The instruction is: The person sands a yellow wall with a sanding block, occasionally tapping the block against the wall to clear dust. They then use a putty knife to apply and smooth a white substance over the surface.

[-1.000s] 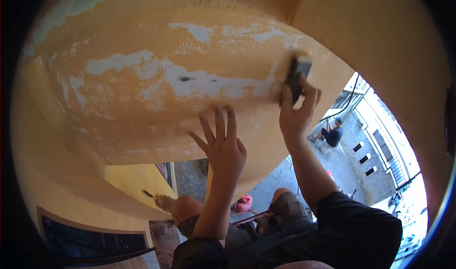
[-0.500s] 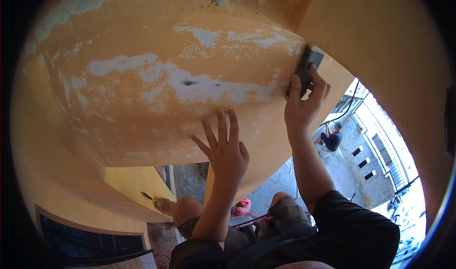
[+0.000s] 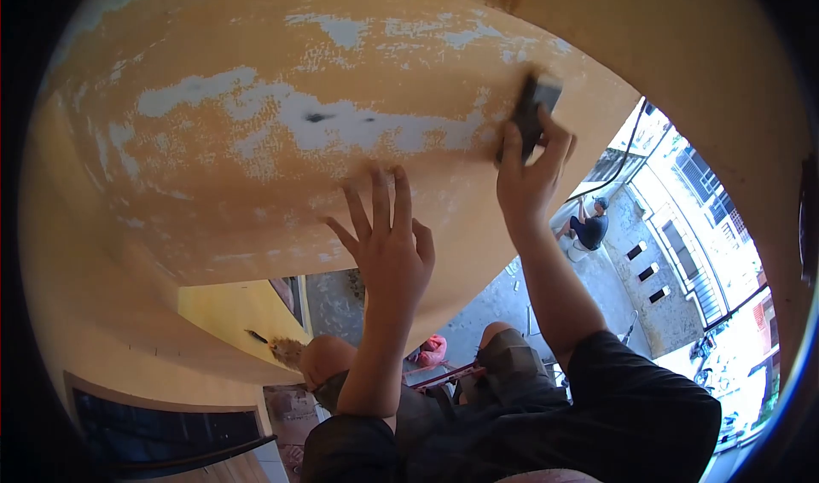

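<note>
In the head view my right hand [image 3: 531,180] grips a dark rectangular sanding block [image 3: 529,107] between thumb and fingers. Its face is pressed to the orange wall surface [image 3: 426,65] near that surface's right-hand edge. My left hand [image 3: 392,253] has its fingers spread, with the fingertips at the same surface, below a whitish worn patch [image 3: 341,129]. Two small dark marks show within that patch. The block is slightly blurred, and its underside is hidden.
My knees [image 3: 503,338] show high above a grey floor [image 3: 478,321]. A person [image 3: 590,227] in dark clothes sits far below on the right. A brush [image 3: 258,336] lies on a yellow ledge at lower left, and a pink bundle [image 3: 431,349] shows between my legs.
The view has shifted, so the wall appears higher and further left. The sanding block has slid slightly down along the surface, away from the upper edge. My left hand stays about where it was.
</note>
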The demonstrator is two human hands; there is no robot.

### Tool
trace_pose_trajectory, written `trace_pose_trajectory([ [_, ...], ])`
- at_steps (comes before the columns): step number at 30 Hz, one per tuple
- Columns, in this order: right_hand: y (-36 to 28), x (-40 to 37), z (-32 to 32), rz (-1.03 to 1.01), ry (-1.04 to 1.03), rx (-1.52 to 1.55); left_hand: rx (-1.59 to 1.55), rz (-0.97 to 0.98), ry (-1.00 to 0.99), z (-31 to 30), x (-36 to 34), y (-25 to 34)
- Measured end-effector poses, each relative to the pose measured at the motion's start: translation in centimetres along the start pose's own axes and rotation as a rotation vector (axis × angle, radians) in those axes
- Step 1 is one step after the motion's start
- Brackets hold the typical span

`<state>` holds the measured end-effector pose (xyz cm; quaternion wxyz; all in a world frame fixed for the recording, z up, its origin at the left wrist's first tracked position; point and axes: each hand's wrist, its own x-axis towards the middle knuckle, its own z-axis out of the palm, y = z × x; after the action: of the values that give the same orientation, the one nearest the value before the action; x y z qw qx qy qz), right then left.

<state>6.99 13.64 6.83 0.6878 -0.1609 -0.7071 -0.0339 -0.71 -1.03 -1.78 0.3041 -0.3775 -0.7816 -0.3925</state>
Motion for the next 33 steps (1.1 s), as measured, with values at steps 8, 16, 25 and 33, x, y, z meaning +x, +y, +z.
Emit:
trace_pose_trajectory([
  [8, -0.1, 1.0, -0.6, -0.071, -0.021, -0.075, 0.003, 0.0, 0.023, 0.1, 0.0, 0.8],
  [16, -0.7, 1.3, -0.1, -0.061, 0.006, -0.018, -0.009, -0.009, 0.014, 0.0, 0.4, 1.1],
  [25, -0.5, 0.6, 0.4, -0.141, 0.019, -0.045, -0.028, -0.016, 0.013, -0.1, 0.2, 1.1],
  [33, 0.9, -7.5, -1.8, -0.043, -0.179, -0.036, -0.016, -0.008, 0.002, -0.5, 0.3, 0.9],
])
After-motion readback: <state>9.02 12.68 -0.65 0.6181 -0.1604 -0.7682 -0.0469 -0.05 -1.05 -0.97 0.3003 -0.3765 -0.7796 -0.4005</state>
